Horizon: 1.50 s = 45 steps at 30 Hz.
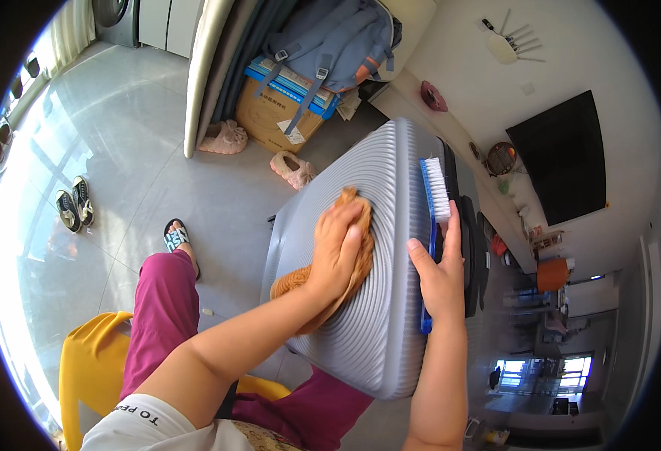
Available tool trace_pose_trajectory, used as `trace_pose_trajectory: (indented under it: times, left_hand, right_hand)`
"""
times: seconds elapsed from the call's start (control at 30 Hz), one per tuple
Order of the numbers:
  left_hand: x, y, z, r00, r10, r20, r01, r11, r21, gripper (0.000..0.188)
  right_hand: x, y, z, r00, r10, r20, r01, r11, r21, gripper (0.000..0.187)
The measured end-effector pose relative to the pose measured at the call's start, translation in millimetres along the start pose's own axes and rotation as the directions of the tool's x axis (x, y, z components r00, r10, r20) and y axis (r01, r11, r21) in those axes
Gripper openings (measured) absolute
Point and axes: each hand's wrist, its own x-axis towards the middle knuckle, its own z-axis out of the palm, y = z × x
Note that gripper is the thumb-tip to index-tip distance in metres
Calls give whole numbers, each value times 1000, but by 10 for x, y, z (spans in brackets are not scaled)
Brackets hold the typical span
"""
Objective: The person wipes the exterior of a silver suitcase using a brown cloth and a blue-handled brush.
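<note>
gry suitcase [400, 301] w/ curved-line pattern; brn cloth [364, 259]; blu brush [427, 199], wht bristles [438, 188]

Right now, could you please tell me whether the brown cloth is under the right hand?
No, the brown cloth is under the left hand, against the ribbed grey suitcase.

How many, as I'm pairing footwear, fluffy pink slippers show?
2: one fluffy pink slipper left of the cardboard box, the other between that box and the grey suitcase. Others may be hidden.
</note>
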Motion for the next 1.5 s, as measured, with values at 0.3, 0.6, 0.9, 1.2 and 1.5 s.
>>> trace_pose_trajectory:
  times: [0.3,0.6,0.9,1.2,1.5]
  left_hand:
    - [-205,545,-154,928,362,82,-348,925,-150,28]
    - [-439,-20,-23,988,-142,-62,142,990,-4,22]
    - [206,83,106,994,-46,-97,45,999,-18,17]
    - [-583,442,-170,997,12,82,-1,992,-128,24]
    - [487,69,163,955,-211,-207,200,977,-72,21]
  right_hand:
    - [-60,19,-9,1000,-10,16,9,995,96,81]
    - [75,71,-52,998,53,-29,-51,997,56,83]
    - [8,30,30,1000,-10,24,6,989,149,81]
    - [-13,94,-59,1000,27,-10,-26,995,101,82]
    - [-124,-51,-23,1000,2,30,-5,996,92,83]
